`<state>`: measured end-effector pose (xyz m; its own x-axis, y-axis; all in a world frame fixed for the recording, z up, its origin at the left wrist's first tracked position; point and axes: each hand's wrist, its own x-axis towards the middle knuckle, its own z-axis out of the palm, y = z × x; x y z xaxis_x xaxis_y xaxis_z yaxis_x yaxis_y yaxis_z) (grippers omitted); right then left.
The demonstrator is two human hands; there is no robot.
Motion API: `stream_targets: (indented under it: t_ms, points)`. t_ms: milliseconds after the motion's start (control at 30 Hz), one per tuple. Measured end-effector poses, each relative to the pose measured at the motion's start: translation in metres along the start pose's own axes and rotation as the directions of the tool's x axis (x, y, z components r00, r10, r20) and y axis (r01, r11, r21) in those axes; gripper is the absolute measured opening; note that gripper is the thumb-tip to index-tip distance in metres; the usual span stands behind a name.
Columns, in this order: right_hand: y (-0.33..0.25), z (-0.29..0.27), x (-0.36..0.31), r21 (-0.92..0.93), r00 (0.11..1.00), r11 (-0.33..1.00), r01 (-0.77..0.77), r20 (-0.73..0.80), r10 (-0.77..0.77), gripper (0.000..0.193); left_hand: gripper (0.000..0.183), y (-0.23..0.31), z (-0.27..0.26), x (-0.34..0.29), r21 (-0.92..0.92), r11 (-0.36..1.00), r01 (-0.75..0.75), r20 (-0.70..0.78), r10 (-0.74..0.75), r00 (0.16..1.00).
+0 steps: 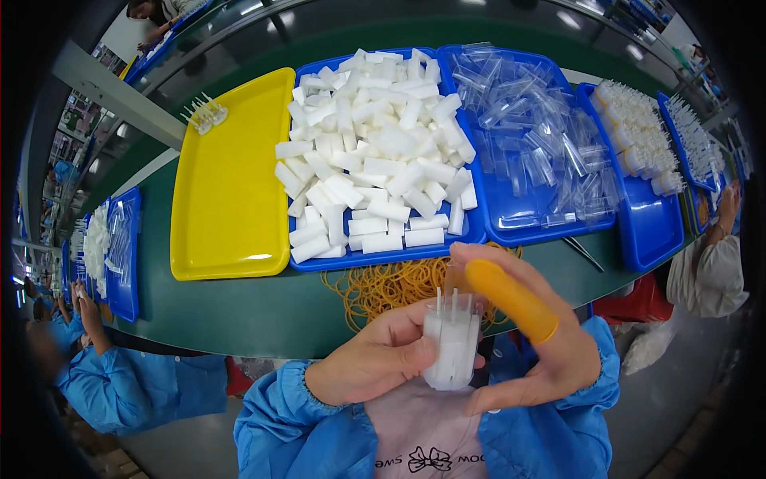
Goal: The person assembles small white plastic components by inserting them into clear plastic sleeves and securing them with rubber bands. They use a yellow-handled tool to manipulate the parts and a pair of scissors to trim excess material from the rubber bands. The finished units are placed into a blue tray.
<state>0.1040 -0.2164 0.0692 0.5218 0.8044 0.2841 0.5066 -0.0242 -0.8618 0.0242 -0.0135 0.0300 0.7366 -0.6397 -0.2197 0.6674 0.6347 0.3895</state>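
Note:
Above my lap, my left hand (pixel 383 351) is closed around a small bundle (pixel 452 351) of white foam and clear plastic. Several thin white prongs stick up from the bundle's top. My right hand (pixel 542 335) curves around the bundle's other side, its thumb and forefinger spread apart. An orange finger cot (pixel 512 299) covers one finger. Whether the right fingertips touch the bundle is hard to see. Just beyond both hands, a heap of yellowish-brown rubber bands (pixel 383 289) lies on the green table (pixel 231 315).
Past the rubber bands stand a yellow tray (pixel 231 191) with a few pronged white pieces, a blue tray (pixel 383 259) heaped with white foam blocks (pixel 367 168), and a blue tray (pixel 511 231) of clear plastic pieces. Tweezers (pixel 585 254) lie rightward. Co-workers sit at both sides.

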Motion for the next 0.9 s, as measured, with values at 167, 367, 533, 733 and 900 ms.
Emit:
stream_targets:
  t_ms: [167, 367, 533, 733, 900]
  points:
    - [0.002, 0.013, 0.001, -0.086, 0.999, 0.996, 0.035, -0.001, -0.035, 0.099, 0.06, -0.002, 0.0, 0.001, -0.002, 1.0, -0.01, -0.033, 0.01, 0.999]
    - [0.004, 0.018, 0.007, -0.091, 1.0, 0.996, 0.014, -0.002, -0.015, 0.093, 0.062, -0.009, -0.009, 0.001, -0.023, 0.998, -0.059, -0.04, 0.058, 0.997]
    - [0.004, 0.021, 0.006, -0.152, 1.0, 0.988, -0.004, -0.027, 0.0, 0.08, 0.064, -0.011, -0.012, 0.001, 0.006, 0.996, -0.092, -0.063, 0.092, 0.994]
    - [-0.001, 0.025, 0.007, -0.382, 0.996, 0.921, 0.081, -0.009, -0.092, 0.054, 0.068, -0.014, -0.01, 0.003, -0.11, 0.977, -0.185, -0.014, 0.185, 0.983]
    - [0.003, 0.027, 0.008, -0.356, 0.996, 0.93, 0.091, 0.028, -0.087, 0.063, 0.08, -0.011, -0.011, 0.006, -0.025, 0.999, -0.027, -0.144, 0.023, 0.989]
